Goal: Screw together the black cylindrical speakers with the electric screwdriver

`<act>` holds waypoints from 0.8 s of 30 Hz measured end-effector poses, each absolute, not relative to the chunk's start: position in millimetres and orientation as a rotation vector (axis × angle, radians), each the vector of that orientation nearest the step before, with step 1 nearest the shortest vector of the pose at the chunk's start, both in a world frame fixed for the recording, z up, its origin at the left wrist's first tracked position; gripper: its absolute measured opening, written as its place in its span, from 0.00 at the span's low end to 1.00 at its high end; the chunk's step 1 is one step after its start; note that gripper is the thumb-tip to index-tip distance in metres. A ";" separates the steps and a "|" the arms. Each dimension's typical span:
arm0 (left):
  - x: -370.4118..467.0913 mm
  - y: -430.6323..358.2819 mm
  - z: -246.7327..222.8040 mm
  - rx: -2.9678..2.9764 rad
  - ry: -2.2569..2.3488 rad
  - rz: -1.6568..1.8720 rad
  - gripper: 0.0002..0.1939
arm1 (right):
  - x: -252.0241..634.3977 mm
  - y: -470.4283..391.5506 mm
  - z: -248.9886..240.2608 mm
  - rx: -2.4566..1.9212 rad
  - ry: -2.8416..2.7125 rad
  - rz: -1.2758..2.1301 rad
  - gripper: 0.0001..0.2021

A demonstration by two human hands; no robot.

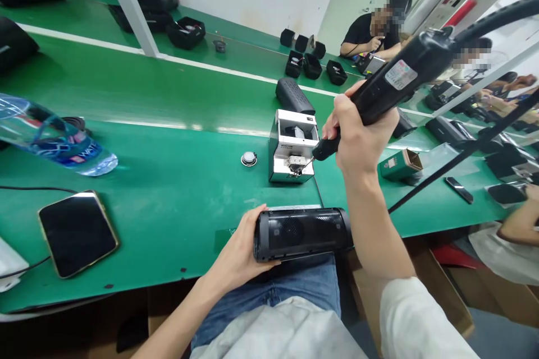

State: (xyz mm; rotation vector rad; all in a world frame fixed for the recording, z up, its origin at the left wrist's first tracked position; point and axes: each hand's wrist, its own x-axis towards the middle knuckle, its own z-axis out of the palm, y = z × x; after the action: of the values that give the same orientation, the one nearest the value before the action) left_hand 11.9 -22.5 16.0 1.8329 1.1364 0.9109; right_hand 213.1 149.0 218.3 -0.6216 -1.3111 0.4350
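My right hand (364,132) is wrapped around a black electric screwdriver (391,81), whose cord runs off to the upper right. The tool's thin bit points down-left and meets the front of a small white screw feeder (292,146); whether a screw sits on the tip is too small to tell. With its fingers and thumb around the left end, my left hand (242,249) grips a black speaker (301,234) lying sideways at the bench's front edge. My right forearm hides the speaker's right end. A small round silver part (249,159) rests left of the feeder.
A phone (79,233) and a water bottle (54,137) lie at the left on the green bench (189,179). Behind the feeder is a black perforated housing (295,96). A green box (401,165) stands to the right. Co-workers (374,28) sit farther along, and a white post (128,5) rises at the back.
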 end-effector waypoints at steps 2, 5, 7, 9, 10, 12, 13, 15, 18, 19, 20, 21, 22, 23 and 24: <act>11.9 -22.7 17.4 1.833 1.140 0.906 0.62 | 216.0 150.3 215.8 -0.645 -1.306 0.448 0.12; 11.5 -22.5 17.9 1.839 1.139 0.901 0.62 | 220.2 145.9 218.6 -0.638 -1.274 0.469 0.13; 11.2 -22.3 17.5 1.842 1.134 0.889 0.62 | 221.8 141.2 224.5 -0.611 -1.256 0.451 0.14; 11.1 -22.2 16.8 1.842 1.130 0.877 0.62 | 222.4 139.1 230.1 -0.598 -1.261 0.423 0.15; 11.1 -22.1 16.4 1.840 1.131 0.873 0.62 | 222.6 139.9 231.6 -0.598 -1.267 0.419 0.16; 11.4 -22.0 15.8 1.833 1.136 0.874 0.62 | 223.2 145.0 231.0 -0.616 -1.287 0.422 0.16; 11.5 -21.9 15.8 1.829 1.140 0.875 0.62 | 223.6 148.9 229.2 -0.629 -1.295 0.423 0.16; 11.7 -21.9 16.0 1.827 1.143 0.875 0.62 | 224.5 157.1 224.0 -0.649 -1.294 0.416 0.16; 11.4 -21.9 17.1 1.840 1.141 0.879 0.62 | 224.9 164.4 217.3 -0.679 -1.286 0.433 0.15; 11.2 -21.8 17.5 1.849 1.138 0.882 0.62 | 224.6 164.5 216.1 -0.693 -1.290 0.444 0.16; 11.0 -21.8 18.0 1.859 1.134 0.883 0.61 | 224.1 163.1 215.7 -0.708 -1.297 0.457 0.17; 10.8 -21.7 18.4 1.867 1.130 0.883 0.61 | 223.5 160.4 216.0 -0.720 -1.300 0.469 0.17; 10.7 -21.6 18.7 1.873 1.127 0.883 0.61 | 222.8 156.3 217.1 -0.728 -1.294 0.480 0.18; 10.6 -21.6 18.9 1.877 1.124 0.883 0.61 | 222.3 150.9 219.2 -0.739 -1.288 0.496 0.19; 10.6 -21.5 19.0 1.880 1.124 0.883 0.61 | 221.8 144.4 222.1 -0.750 -1.280 0.517 0.19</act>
State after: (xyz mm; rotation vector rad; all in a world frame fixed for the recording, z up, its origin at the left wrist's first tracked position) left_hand 10.6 -21.5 19.0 1.8797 1.1236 0.8833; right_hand 221.8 144.4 222.1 -0.7500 -1.2800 0.5174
